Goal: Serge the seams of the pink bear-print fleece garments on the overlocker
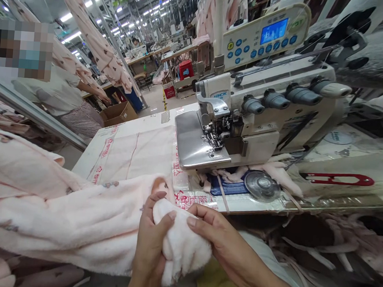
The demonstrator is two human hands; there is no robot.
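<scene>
A pale pink fleece garment (82,223) with small printed figures spreads from the left over the near table edge. Its gathered end, a white fleece piece (183,244), is pinched between both hands. My left hand (154,238) wraps its left side, thumb on top. My right hand (208,226) grips the opposite side between thumb and fingers. Beyond the hands stands a white overlock sewing machine (226,119) with a shiny metal plate (195,139); the cloth is apart from its needle area. The fingertips under the fleece are hidden.
Red thread snips (337,178) lie at the right of the table (138,148). A round clear-topped object (261,185) and fabric scraps (282,175) sit below the machine. A control panel (266,36) rises behind it. At left, a person (53,88) stands near a cardboard box (119,113) and hanging fabric.
</scene>
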